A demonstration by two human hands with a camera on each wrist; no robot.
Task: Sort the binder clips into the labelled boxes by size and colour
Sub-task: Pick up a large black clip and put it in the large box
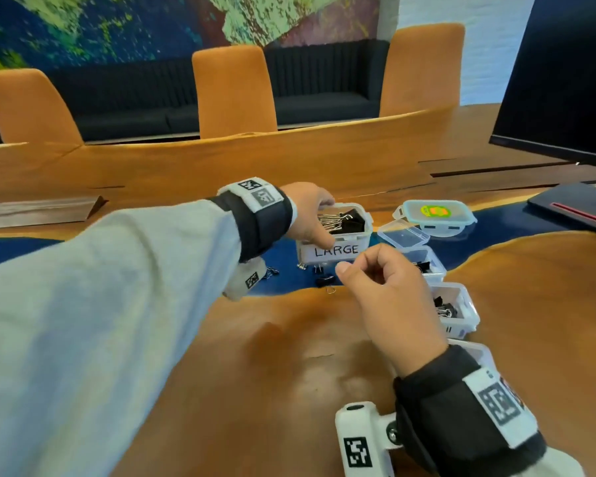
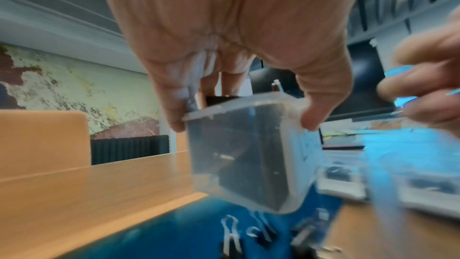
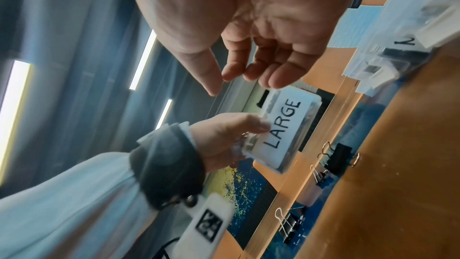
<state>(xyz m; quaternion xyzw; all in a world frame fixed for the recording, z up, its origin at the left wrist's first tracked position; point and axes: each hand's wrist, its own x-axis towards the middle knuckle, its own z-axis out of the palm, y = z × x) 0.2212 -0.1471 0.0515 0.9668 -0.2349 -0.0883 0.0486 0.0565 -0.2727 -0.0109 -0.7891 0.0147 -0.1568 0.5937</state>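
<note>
A clear plastic box labelled LARGE (image 1: 338, 251), holding several black binder clips, is gripped from above by my left hand (image 1: 324, 222), thumb on the front wall and fingers over the back rim. In the left wrist view the box (image 2: 248, 155) is tilted and its base looks slightly off the blue strip. My right hand (image 1: 362, 270) hovers just in front of the box with loosely curled fingers. The right wrist view shows this hand (image 3: 244, 86) holding nothing. Loose black clips (image 1: 325, 280) lie on the blue strip below the box, and the same clips (image 3: 336, 157) show in the right wrist view.
Right of the LARGE box stand two more clear boxes holding black clips, one with an open lid (image 1: 424, 263) and another (image 1: 455, 309) nearer me. A loose lid with a yellow sticker (image 1: 434, 213) lies behind them. A monitor (image 1: 565, 80) stands at the far right.
</note>
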